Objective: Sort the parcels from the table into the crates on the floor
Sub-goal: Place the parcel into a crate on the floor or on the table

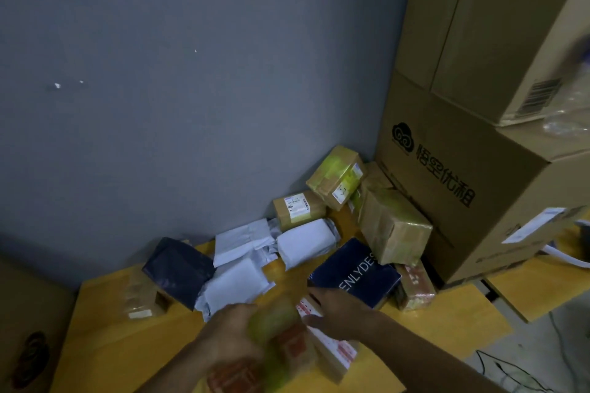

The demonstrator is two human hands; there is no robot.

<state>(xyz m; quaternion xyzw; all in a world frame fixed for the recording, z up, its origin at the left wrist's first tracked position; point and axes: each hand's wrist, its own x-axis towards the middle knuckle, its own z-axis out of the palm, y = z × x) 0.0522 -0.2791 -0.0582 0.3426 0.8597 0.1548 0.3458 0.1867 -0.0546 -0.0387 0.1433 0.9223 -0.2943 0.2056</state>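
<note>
On the yellow table (105,338) lie several parcels. My left hand (233,335) grips a blurred cardboard parcel with green and red tape (281,338) near the front edge. Beside it, my right hand (338,313) rests on a cardboard box with red-and-white tape (335,348), fingers curled over its top. Just behind lies a dark blue box with white lettering (354,274). Further back are white poly mailers (303,242), a dark poly bag (178,268) and brown boxes with yellow-green tape (335,175). No crate is in view.
Large stacked cardboard cartons (463,169) stand at the right, against the table's parcels. A grey wall (191,73) closes the back. A small taped box (140,297) sits at the table's left. Another carton (28,329) stands at the lower left. Cables lie on the floor (510,370) at the right.
</note>
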